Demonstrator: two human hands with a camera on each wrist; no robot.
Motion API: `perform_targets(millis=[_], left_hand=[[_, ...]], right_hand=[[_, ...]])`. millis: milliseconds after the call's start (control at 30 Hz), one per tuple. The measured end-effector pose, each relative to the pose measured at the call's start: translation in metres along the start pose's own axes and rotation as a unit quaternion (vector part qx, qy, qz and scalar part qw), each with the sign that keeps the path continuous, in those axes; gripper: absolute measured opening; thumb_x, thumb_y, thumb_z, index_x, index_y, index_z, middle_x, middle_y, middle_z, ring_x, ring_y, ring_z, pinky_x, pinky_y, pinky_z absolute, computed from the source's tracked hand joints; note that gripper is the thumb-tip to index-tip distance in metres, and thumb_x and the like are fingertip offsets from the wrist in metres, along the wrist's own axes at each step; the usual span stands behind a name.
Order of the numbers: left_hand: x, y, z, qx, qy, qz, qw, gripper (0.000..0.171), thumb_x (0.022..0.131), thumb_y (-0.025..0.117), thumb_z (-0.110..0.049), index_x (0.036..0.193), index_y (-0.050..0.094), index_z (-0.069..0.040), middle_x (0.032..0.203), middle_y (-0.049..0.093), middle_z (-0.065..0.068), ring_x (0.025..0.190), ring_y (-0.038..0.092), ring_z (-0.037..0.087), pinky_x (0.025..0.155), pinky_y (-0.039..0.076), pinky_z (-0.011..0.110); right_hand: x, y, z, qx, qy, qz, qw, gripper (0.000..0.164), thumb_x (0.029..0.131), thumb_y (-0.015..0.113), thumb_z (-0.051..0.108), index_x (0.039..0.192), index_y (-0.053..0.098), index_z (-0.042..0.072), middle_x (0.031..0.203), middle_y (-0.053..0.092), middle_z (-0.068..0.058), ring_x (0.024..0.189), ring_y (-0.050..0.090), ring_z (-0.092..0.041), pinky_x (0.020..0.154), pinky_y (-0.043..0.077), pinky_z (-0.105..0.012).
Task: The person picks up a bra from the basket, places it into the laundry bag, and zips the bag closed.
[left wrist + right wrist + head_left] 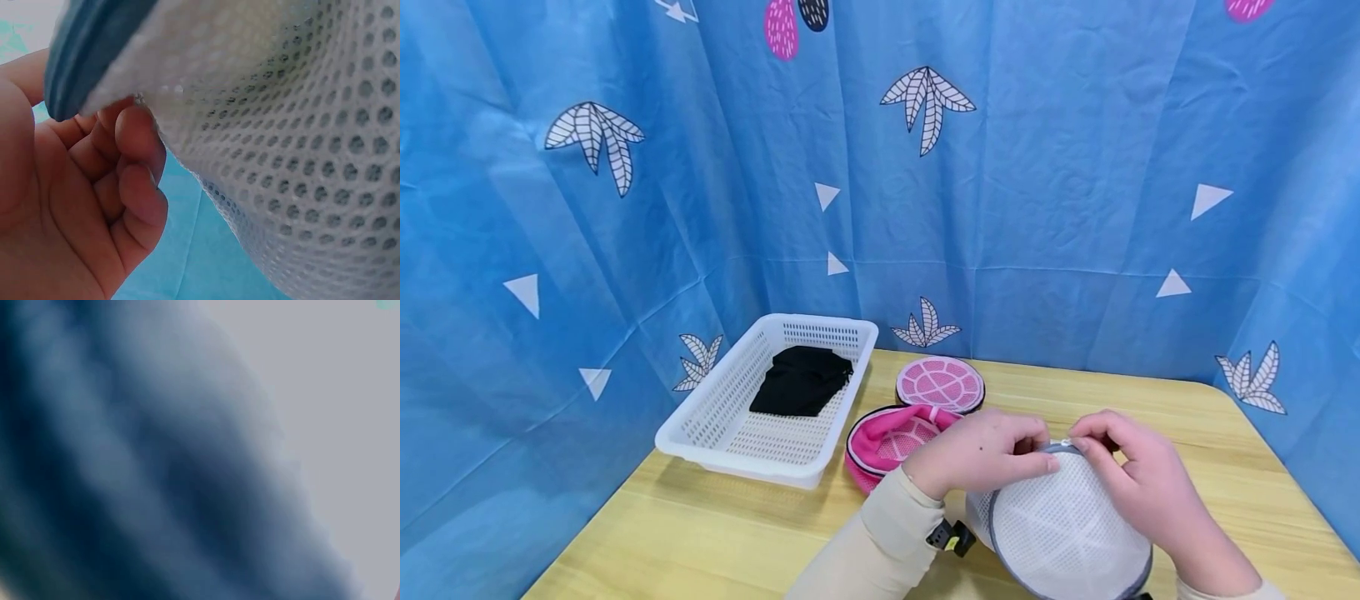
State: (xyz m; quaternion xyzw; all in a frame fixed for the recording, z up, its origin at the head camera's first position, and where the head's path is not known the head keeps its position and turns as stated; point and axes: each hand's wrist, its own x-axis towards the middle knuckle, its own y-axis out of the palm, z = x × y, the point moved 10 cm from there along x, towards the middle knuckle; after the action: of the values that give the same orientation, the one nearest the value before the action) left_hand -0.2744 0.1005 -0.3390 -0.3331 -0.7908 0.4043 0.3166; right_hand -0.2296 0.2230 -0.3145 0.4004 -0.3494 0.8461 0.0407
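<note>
A white mesh laundry bag (1071, 525) with grey trim stands at the table's near right, its round mesh face toward me. My left hand (988, 454) pinches the bag's top edge, beside a small white zipper part (1062, 443). From the other side my right hand (1138, 479) pinches the same edge with thumb and forefinger. The left wrist view shows curled fingers (140, 134) against the mesh (300, 156), with the thick trim (94, 62) above the palm. Blurred grey-blue trim (144, 462) fills most of the right wrist view, hiding the right fingers there.
Left of the bag lies an open pink mesh bag (868, 475), partly behind my left forearm. Behind it sits a round pink mesh piece (940, 383). A white plastic basket (711, 454) at the back left holds a folded black cloth (802, 381). Blue curtains (1060, 208) border the wooden table (700, 525).
</note>
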Motion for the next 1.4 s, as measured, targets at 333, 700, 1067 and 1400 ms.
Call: perform_targets(millis=[333, 700, 1067, 1400], left_hand=[[0.001, -0.007, 0.001, -0.005, -0.015, -0.031, 0.9994, 0.015, 0.101, 0.063, -0.040, 0.103, 0.064, -0.025, 0.077, 0.058, -0.018, 0.069, 0.052, -0.005, 0.063, 0.044, 0.012], [0.005, -0.001, -0.007, 0.035, 0.024, -0.020, 0.9989, 0.013, 0.100, 0.065, -0.037, 0.099, 0.072, -0.026, 0.078, 0.057, -0.018, 0.069, 0.048, -0.007, 0.063, 0.041, 0.010], [0.007, 0.001, -0.010, 0.096, 0.033, -0.024, 0.9946, 0.016, 0.100, 0.065, -0.036, 0.090, 0.069, -0.025, 0.077, 0.055, -0.018, 0.067, 0.046, -0.006, 0.062, 0.037, 0.009], [0.007, 0.002, -0.010, 0.088, 0.049, -0.018, 0.9947, 0.013, 0.100, 0.066, -0.035, 0.093, 0.071, -0.024, 0.081, 0.057, -0.020, 0.071, 0.048, -0.007, 0.066, 0.038, 0.008]], right_hand=[[-0.002, 0.010, 0.009, 0.023, -0.038, 0.025, 0.999, 0.040, 0.087, 0.069, -0.012, 0.102, 0.066, 0.025, 0.087, 0.059, 0.015, 0.072, 0.050, -0.002, 0.061, 0.039, -0.019], [-0.001, 0.014, 0.011, 0.016, -0.053, 0.040, 0.998, 0.048, 0.086, 0.070, -0.013, 0.103, 0.064, 0.031, 0.089, 0.060, 0.020, 0.070, 0.049, 0.001, 0.062, 0.040, -0.013], [-0.003, 0.018, 0.011, 0.033, -0.055, 0.053, 0.997, 0.044, 0.088, 0.070, -0.012, 0.103, 0.067, 0.030, 0.093, 0.063, 0.015, 0.072, 0.052, -0.002, 0.062, 0.040, -0.016], [-0.003, 0.024, 0.013, 0.014, -0.073, 0.085, 0.994, 0.044, 0.091, 0.063, -0.014, 0.102, 0.060, 0.029, 0.092, 0.057, 0.018, 0.072, 0.050, 0.000, 0.064, 0.040, -0.013]])
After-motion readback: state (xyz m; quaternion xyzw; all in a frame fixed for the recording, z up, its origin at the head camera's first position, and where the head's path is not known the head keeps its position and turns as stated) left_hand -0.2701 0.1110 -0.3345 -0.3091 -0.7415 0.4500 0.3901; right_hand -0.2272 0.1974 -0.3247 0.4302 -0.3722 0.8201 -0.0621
